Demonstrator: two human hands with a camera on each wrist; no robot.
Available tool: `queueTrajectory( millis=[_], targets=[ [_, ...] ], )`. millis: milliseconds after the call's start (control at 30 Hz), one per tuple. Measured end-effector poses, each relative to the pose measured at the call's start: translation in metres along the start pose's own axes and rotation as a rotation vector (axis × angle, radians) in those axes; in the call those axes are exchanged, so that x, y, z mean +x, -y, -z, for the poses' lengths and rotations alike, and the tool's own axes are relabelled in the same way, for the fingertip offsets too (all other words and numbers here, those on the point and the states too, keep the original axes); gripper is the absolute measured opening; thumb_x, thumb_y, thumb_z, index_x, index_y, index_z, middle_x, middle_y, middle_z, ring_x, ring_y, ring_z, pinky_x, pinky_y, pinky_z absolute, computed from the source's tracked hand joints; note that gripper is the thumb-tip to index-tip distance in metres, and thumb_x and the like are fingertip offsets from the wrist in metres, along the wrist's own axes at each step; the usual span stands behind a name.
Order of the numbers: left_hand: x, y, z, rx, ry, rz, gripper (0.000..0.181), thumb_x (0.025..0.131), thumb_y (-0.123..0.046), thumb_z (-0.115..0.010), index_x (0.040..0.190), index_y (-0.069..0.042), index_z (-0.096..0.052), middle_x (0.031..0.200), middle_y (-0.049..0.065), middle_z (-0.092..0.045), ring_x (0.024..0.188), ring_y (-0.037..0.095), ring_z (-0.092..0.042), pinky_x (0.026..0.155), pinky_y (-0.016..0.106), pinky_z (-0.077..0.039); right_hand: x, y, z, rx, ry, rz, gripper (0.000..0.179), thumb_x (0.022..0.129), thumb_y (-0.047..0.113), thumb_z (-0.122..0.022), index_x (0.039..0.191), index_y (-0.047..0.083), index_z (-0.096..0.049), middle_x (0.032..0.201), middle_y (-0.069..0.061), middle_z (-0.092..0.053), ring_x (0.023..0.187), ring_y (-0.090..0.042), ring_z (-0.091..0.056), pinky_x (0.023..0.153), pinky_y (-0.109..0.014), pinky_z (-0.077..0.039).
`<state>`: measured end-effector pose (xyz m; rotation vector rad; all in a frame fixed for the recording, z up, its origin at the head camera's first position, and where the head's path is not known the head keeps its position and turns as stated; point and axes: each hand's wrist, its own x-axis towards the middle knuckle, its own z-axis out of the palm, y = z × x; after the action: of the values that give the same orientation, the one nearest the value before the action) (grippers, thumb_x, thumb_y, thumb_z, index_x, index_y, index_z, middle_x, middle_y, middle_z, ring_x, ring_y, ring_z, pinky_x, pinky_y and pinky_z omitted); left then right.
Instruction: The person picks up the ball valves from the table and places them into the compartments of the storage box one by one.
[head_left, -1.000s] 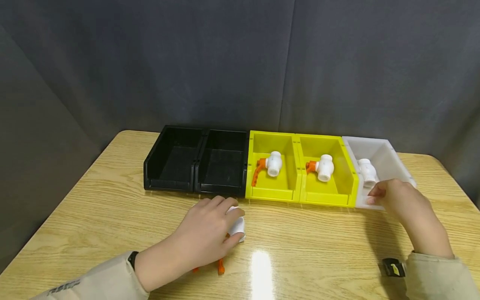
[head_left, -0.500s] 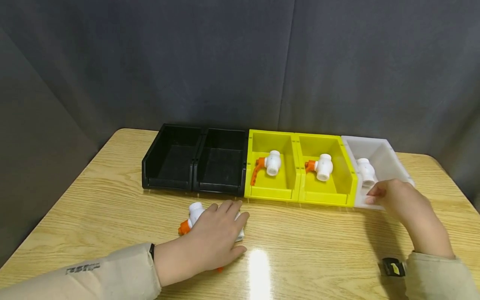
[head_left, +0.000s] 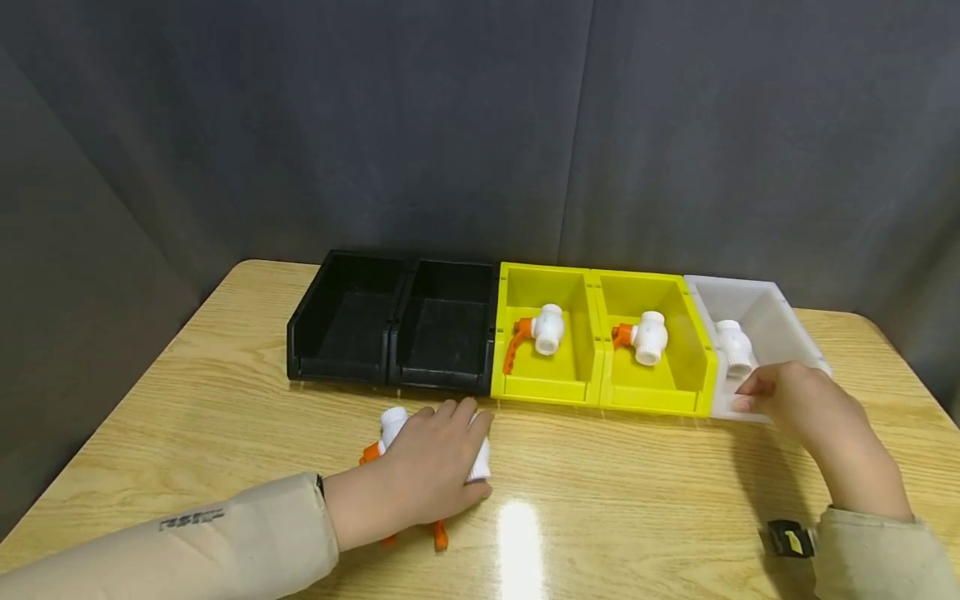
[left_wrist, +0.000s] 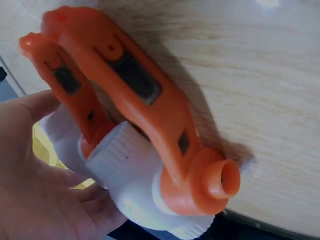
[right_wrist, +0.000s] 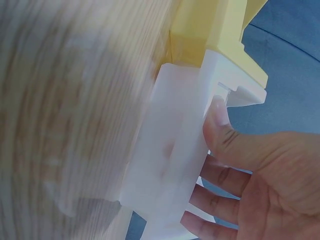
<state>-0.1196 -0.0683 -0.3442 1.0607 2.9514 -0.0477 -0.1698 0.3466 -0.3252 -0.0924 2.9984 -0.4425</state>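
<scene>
My left hand holds a white ball valve with an orange lever, fingers over its far side, thumb at its near side. A second ball valve, also with an orange lever, lies under the palm's left edge. Both levers point toward the near side; in the left wrist view the nearer valve partly covers the farther valve. My right hand is at the front of the white bin, thumb apart from loosely bent fingers; the fingertips are partly hidden by its wall. Nothing shows between them.
Two black bins stand left of two yellow bins; each yellow one bears a ball valve. Another white valve lies in the white bin. A small black item is by the right sleeve. Behind hangs a dark curtain.
My left hand has shifted slightly right and toward the near side over the two valves, baring the left one's white end. The right hand has stayed at the white bin.
</scene>
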Motion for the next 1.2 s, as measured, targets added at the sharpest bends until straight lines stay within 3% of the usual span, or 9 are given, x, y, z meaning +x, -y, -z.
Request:
queueTrajectory(
  millis=[333,567,800,1200],
  targets=[
    [0.001,0.006,0.0,-0.137,0.059,0.035,0.072,0.086,-0.048,-0.072,0.133,0.001,-0.049,0.122,0.013,-0.052,0.108,0.026,-0.055,0.086,0.041,-0.052,0.0,0.002,0.001,-0.007,-0.006,0.009,0.015,0.086,0.018,-0.077,0.089,0.004,-0.073,0.088,-0.014,-0.069,0.078,-0.034,-0.059,0.063,-0.05,-0.046],
    [0.003,0.006,0.0,-0.154,0.044,0.024,0.066,0.082,-0.047,-0.078,0.124,-0.001,-0.055,0.108,0.008,-0.055,0.094,0.021,-0.057,0.081,0.036,-0.053,0.0,0.002,0.003,0.002,-0.002,0.002,0.016,0.086,0.018,-0.077,0.09,0.003,-0.073,0.09,-0.016,-0.069,0.079,-0.036,-0.06,0.063,-0.051,-0.045],
    [0.003,0.005,0.001,-0.149,-0.002,-0.032,0.063,0.078,-0.048,-0.081,0.117,-0.004,-0.059,0.098,0.003,-0.054,0.082,0.015,-0.053,0.073,0.03,-0.052,-0.001,0.002,0.002,0.0,0.012,-0.01,0.016,0.087,0.015,-0.076,0.091,0.0,-0.072,0.091,-0.018,-0.069,0.081,-0.037,-0.06,0.065,-0.052,-0.046],
    [-0.005,0.004,0.015,-0.073,-0.126,-0.147,0.069,0.076,-0.049,-0.082,0.124,-0.005,-0.058,0.116,0.006,-0.057,0.095,0.019,-0.058,0.083,0.032,-0.054,-0.002,0.003,0.002,-0.002,0.007,-0.007,0.017,0.087,0.016,-0.076,0.09,0.0,-0.071,0.088,-0.016,-0.068,0.079,-0.035,-0.059,0.066,-0.051,-0.046]
  ],
)
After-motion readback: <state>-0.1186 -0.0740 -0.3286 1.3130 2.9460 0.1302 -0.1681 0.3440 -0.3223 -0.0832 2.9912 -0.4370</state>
